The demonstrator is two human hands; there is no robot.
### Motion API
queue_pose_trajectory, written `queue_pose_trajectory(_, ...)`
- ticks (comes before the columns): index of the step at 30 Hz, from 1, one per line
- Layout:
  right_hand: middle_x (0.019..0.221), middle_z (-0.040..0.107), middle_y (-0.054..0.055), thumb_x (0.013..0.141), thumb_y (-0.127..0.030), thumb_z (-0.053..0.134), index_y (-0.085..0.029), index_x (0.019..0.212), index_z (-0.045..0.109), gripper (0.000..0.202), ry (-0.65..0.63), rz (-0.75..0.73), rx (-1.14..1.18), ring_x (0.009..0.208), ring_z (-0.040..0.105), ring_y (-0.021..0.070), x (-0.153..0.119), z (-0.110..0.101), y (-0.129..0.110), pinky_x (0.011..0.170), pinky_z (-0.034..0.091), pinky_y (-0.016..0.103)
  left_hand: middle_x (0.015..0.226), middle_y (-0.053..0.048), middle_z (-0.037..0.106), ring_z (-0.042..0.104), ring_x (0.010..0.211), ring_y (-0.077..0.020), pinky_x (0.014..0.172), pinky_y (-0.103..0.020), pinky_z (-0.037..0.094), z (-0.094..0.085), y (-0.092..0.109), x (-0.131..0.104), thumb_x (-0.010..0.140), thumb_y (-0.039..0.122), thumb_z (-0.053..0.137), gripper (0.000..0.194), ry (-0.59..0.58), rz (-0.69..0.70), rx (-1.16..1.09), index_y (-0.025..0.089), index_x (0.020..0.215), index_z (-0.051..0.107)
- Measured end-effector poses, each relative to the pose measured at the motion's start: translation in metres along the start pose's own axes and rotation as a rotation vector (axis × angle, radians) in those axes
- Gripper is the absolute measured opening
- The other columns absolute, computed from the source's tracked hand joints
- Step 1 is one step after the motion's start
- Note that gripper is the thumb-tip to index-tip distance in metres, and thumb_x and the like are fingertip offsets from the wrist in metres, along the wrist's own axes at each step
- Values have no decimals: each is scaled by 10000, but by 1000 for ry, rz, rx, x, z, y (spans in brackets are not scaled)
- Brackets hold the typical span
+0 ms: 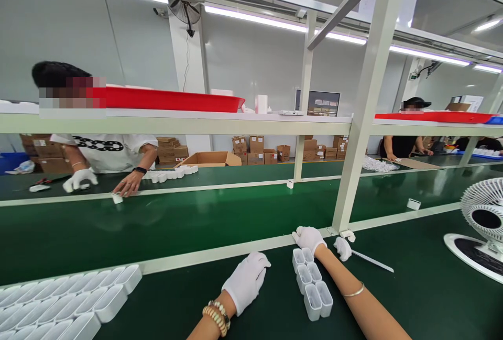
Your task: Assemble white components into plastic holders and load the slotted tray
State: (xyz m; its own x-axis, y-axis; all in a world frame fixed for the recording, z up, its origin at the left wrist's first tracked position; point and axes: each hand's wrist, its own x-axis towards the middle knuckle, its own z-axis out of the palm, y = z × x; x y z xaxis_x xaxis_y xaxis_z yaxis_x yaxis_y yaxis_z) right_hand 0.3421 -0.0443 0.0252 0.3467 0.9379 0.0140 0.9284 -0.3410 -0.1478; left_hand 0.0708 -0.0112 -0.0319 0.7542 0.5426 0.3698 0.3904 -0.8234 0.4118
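My left hand (247, 281), in a white glove, is over the green bench with its fingers closed and turned down; anything in them is hidden. My right hand (308, 239), also gloved, reaches to the pale rail along the conveyor belt. Its fingers are curled together, their tips hidden. Below it, beside my right forearm, several small white open-topped cups (313, 300) stand upright in a short double row. Many longer white containers (112, 302) stand in tight rows at the lower left, apart from my left hand.
A post (363, 94) rises just beyond my right hand. Near it lie a crumpled white bundle (343, 249) and a thin white strip (373, 261). A fan (487, 219) stands at right. Across the green belt (220, 214), a co-worker's hand (129, 184) touches a small white cup (117, 198).
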Motion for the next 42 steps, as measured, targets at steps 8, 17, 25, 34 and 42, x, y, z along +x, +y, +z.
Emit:
queue_pose_trajectory(8,1053,716,69,984,-531,565,-160,1028,683,392,-3,11,0,963,675,197,0,1,-1,916,534,415,1217,-87,688,646,1127,-228,1025,-483,522,0,0,0,994,410,587,263,4,9,2,209,1132,688)
queue_pose_trajectory(17,1129,699,79,987,-457,598,-160,1101,677,327,-29,20,12,1016,672,208,-1,-1,-1,919,556,426,1225,-82,681,644,1120,-221,1015,-465,528,1,-2,-1,1003,387,576,243,9,46,14,216,1140,680)
queue_pose_trajectory(25,1243,653,93,983,-390,622,-178,1218,642,317,-60,36,16,1081,653,229,-4,-4,-3,920,570,430,1192,-79,688,658,1074,-213,976,-452,550,5,-6,0,999,377,588,237,33,78,24,202,1130,678)
queue_pose_trajectory(34,1273,647,95,977,-412,625,-181,1220,647,335,-63,62,2,1137,637,248,-6,-8,-6,974,541,457,1199,-77,684,658,1076,-212,974,-451,555,9,-11,0,998,359,593,225,55,103,47,202,1137,675)
queue_pose_trajectory(42,1255,655,94,977,-417,625,-179,1213,649,336,-65,59,-6,1123,643,243,-10,-13,-8,966,543,454,1207,-78,680,659,1074,-211,966,-446,560,10,-11,-1,1000,351,592,223,55,107,67,202,1146,671)
